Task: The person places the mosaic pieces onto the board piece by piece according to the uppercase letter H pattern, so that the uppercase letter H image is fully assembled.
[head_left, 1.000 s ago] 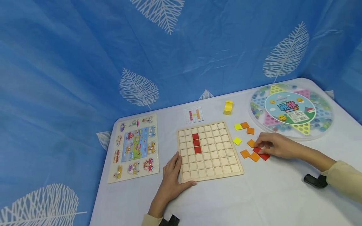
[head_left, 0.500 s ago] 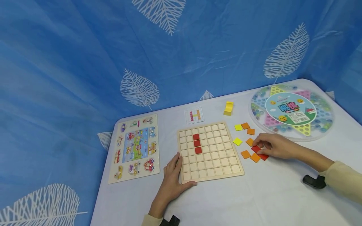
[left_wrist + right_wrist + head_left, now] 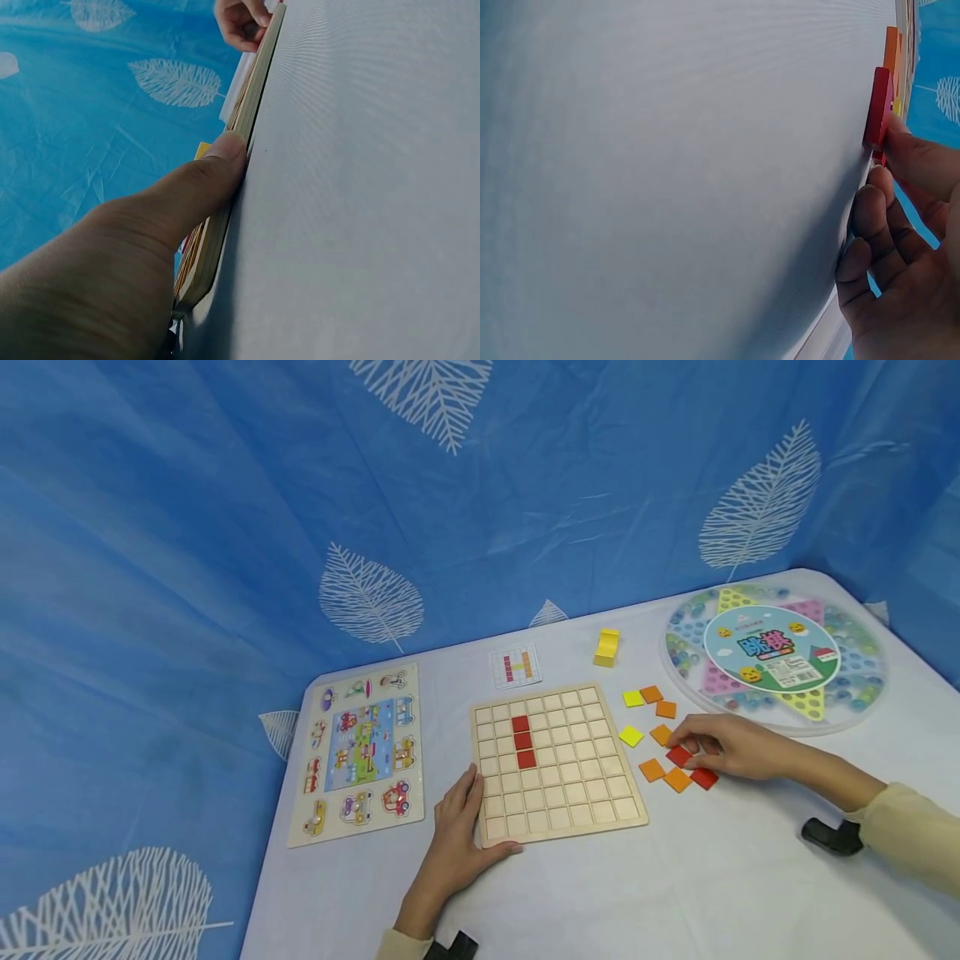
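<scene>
A wooden grid board (image 3: 558,764) lies on the white table with three red tiles (image 3: 522,741) in one column. My left hand (image 3: 453,843) rests at its lower left corner, fingers along the left edge and thumb (image 3: 225,150) against the front edge. To the right of the board, my right hand (image 3: 731,746) pinches a red tile (image 3: 679,756) among the loose tiles. Another red tile (image 3: 704,778) lies just under the thumb side, near orange tiles (image 3: 677,779) and yellow tiles (image 3: 631,736). The fingertips on the pinched tile are partly hidden.
A pattern card (image 3: 515,667) and a yellow block (image 3: 607,647) lie behind the board. A vehicle peg puzzle (image 3: 356,756) is on the left. A round Chinese checkers set (image 3: 772,652) sits at back right, beyond the right hand. A blue leaf-patterned curtain (image 3: 525,510) hangs behind.
The two loose red tiles have come slightly apart under my right hand, one towards the board and the other towards the front right. My left hand and the board stay in place.
</scene>
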The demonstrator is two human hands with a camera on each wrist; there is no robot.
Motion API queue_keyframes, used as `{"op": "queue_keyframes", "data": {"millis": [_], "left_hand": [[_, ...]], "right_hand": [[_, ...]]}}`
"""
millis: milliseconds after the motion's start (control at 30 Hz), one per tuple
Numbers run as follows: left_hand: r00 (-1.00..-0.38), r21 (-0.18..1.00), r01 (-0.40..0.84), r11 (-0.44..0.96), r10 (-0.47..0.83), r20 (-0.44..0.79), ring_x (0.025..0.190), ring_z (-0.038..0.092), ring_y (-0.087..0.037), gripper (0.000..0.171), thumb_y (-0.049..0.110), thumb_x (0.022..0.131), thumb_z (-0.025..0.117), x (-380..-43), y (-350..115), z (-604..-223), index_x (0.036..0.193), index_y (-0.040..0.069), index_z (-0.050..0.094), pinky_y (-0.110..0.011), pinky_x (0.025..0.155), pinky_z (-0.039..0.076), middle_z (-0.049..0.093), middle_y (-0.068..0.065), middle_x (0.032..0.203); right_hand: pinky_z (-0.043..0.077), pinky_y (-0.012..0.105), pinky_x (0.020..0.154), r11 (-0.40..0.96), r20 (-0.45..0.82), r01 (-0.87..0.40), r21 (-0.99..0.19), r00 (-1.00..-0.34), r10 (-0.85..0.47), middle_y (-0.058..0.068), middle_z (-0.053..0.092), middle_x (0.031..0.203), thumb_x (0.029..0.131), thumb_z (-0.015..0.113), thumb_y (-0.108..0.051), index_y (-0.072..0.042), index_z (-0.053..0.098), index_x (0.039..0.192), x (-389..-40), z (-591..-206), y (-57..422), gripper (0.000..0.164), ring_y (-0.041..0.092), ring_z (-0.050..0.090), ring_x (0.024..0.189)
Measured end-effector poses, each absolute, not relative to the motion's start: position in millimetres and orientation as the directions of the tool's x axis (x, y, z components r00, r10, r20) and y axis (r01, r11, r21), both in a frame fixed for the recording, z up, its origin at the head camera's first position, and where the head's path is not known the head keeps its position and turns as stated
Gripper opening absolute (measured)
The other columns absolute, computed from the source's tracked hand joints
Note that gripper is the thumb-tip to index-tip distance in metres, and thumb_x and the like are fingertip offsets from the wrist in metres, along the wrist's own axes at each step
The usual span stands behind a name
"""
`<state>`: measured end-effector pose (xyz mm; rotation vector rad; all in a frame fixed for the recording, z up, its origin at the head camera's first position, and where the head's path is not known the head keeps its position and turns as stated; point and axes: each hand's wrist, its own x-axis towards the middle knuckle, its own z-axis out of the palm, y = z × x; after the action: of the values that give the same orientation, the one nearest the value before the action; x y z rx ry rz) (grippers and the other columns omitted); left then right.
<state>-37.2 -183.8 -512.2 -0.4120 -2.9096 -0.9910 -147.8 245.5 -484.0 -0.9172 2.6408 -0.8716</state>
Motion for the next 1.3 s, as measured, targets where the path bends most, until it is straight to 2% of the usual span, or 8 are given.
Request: {"op": "queue_keyframes", "data": {"millis": [267, 467, 700, 1033, 1300], "left_hand": [[-0.967, 0.598, 0.250, 0.762, 0.231, 0.110, 0.146, 0.024, -0.032, 0.111, 0.050, 0.068, 0.085, -37.4, -183.6, -511.1, 0.152, 0.002, 0.031, -0.051, 0.112, 0.020, 0.022, -0.012, 0.162], [-0.968, 0.604, 0.244, 0.759, 0.231, 0.101, 0.147, 0.023, -0.031, 0.111, 0.050, 0.069, 0.085, -37.7, -183.5, -510.9, 0.153, 0.001, 0.030, -0.050, 0.112, 0.020, 0.021, -0.011, 0.163], [-0.968, 0.604, 0.242, 0.759, 0.230, 0.098, 0.147, 0.023, -0.031, 0.112, 0.051, 0.069, 0.085, -37.2, -183.4, -510.8, 0.152, 0.001, 0.030, -0.050, 0.112, 0.020, 0.021, -0.011, 0.163], [-0.970, 0.604, 0.234, 0.762, 0.227, 0.090, 0.147, 0.023, -0.031, 0.112, 0.051, 0.069, 0.085, -37.4, -183.1, -510.7, 0.153, 0.002, 0.030, -0.049, 0.113, 0.019, 0.021, -0.010, 0.163], [-0.968, 0.602, 0.244, 0.760, 0.230, 0.102, 0.147, 0.023, -0.031, 0.111, 0.051, 0.069, 0.085, -37.6, -183.6, -511.8, 0.152, 0.002, 0.030, -0.050, 0.112, 0.019, 0.021, -0.011, 0.163]], "right_hand": [[0.040, 0.018, 0.056, 0.627, -0.012, -0.465, -0.625, -0.798, -0.603, -0.012, 0.052, 0.079, 0.083, 0.078, -0.016, -0.020, 0.068, 0.105, -148.2, -484.7, 244.4, 0.025, 0.001, 0.044, 0.063], [0.040, 0.018, 0.056, 0.632, -0.039, -0.448, -0.632, -0.796, -0.604, -0.012, 0.057, 0.086, 0.083, 0.077, -0.015, -0.021, 0.068, 0.107, -149.1, -485.2, 244.8, 0.026, 0.001, 0.045, 0.063], [0.040, 0.018, 0.056, 0.640, -0.052, -0.438, -0.632, -0.800, -0.598, -0.012, 0.053, 0.080, 0.083, 0.078, -0.015, -0.021, 0.067, 0.107, -149.4, -485.8, 244.8, 0.027, 0.002, 0.045, 0.062], [0.041, 0.018, 0.057, 0.635, -0.050, -0.437, -0.637, -0.798, -0.600, -0.011, 0.061, 0.092, 0.085, 0.076, -0.018, -0.022, 0.067, 0.107, -148.6, -484.6, 244.8, 0.025, 0.001, 0.045, 0.062], [0.041, 0.018, 0.056, 0.633, -0.045, -0.440, -0.637, -0.799, -0.600, -0.010, 0.061, 0.092, 0.084, 0.076, -0.015, -0.022, 0.067, 0.106, -148.7, -484.8, 244.2, 0.025, 0.001, 0.046, 0.062]]}}
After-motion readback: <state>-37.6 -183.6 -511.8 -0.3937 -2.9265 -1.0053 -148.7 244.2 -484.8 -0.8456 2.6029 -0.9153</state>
